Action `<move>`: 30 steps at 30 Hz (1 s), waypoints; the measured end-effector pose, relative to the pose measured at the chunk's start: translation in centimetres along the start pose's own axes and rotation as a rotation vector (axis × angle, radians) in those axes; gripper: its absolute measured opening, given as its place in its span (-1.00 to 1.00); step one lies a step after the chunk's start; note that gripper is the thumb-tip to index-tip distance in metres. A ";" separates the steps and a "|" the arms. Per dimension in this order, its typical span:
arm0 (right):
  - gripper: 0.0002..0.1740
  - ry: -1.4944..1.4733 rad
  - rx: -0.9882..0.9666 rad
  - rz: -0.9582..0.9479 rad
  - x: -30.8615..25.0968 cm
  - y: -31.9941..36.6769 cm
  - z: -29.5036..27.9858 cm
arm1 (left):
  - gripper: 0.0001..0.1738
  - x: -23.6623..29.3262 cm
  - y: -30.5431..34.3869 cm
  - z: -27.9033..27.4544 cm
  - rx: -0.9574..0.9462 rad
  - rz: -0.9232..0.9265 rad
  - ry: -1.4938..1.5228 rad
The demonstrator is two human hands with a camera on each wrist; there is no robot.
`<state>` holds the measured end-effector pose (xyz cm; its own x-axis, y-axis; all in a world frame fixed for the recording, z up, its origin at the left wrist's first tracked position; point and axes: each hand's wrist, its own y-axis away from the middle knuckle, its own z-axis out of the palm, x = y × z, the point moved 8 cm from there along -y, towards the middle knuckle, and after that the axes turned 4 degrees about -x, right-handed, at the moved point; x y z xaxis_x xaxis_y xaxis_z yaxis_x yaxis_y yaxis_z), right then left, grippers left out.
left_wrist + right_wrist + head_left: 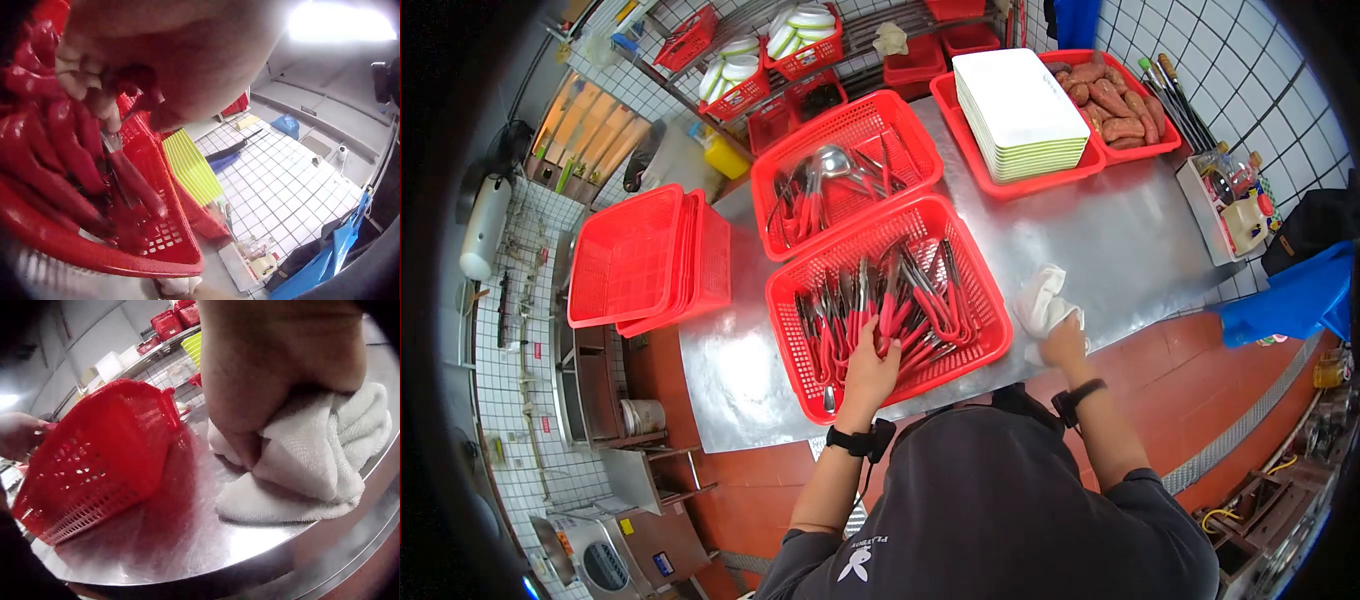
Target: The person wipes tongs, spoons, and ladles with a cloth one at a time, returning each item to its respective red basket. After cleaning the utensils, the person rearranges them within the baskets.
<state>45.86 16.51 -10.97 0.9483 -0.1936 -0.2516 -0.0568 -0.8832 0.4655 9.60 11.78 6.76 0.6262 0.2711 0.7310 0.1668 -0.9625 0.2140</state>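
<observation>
In the head view my left hand (870, 376) reaches into the nearer red basket (990, 360), which is full of red-handled metal tongs (832, 325). The left wrist view shows its fingers curled round a red handle (140, 94) above the other tongs (65, 147). My right hand (1063, 346) grips a crumpled white cloth (1040, 296) on the steel table, right of that basket. In the right wrist view the folded cloth (306, 469) lies bunched under the fingers, close to the table's edge.
A second red basket (930, 165) behind holds a ladle (832, 160) and more utensils. Stacked red baskets (625, 260) stand at left. Farther right are white trays (1020, 100), a basket of sweet potatoes (1112, 100) and a white caddy (1206, 215) of bottles.
</observation>
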 end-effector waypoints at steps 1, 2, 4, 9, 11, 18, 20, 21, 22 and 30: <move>-0.09 -0.008 -0.014 0.017 -0.1 0.1 -0.1 | -0.35 0.0 0.0 -0.1 0.009 0.054 -0.007; -0.05 -0.016 -0.028 0.034 0.0 0.1 -0.2 | -0.35 -0.3 0.1 -0.1 0.010 0.056 -0.006; -0.04 -0.014 -0.027 0.036 0.1 -0.1 0.0 | -0.38 -0.5 0.2 -0.2 0.000 0.064 0.028; -0.04 0.007 -0.036 0.044 0.0 0.1 -0.3 | -0.37 -1.9 1.2 -1.2 0.065 0.093 -0.060; -0.06 0.028 -0.050 0.038 -0.1 0.2 -0.2 | -0.32 -2.2 1.6 -1.8 0.095 0.077 -0.104; -0.10 0.009 -0.004 0.033 -0.6 0.3 -0.5 | -0.30 -3.2 2.0 -3.5 0.124 0.061 -0.178; -0.11 0.072 0.079 0.036 0.0 -0.4 0.2 | -0.27 -3.3 1.4 -3.5 0.071 0.031 -0.119; -0.11 0.075 0.076 0.033 -0.3 -0.2 -0.1 | -0.23 -3.0 1.1 -3.8 0.065 0.058 -0.096; -0.12 0.027 0.076 0.031 -0.3 0.1 -0.6 | -0.23 -3.0 0.9 -4.0 0.065 0.055 -0.095; -0.11 -0.024 0.057 0.086 0.2 -0.7 -0.6 | -0.42 -6.4 -7.0 -9.8 0.080 0.003 -0.234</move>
<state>46.25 17.37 -10.83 0.9315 -0.2793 -0.2330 -0.1560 -0.8855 0.4377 -3.03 16.94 6.91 0.7848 0.2666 0.5595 0.2182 -0.9638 0.1532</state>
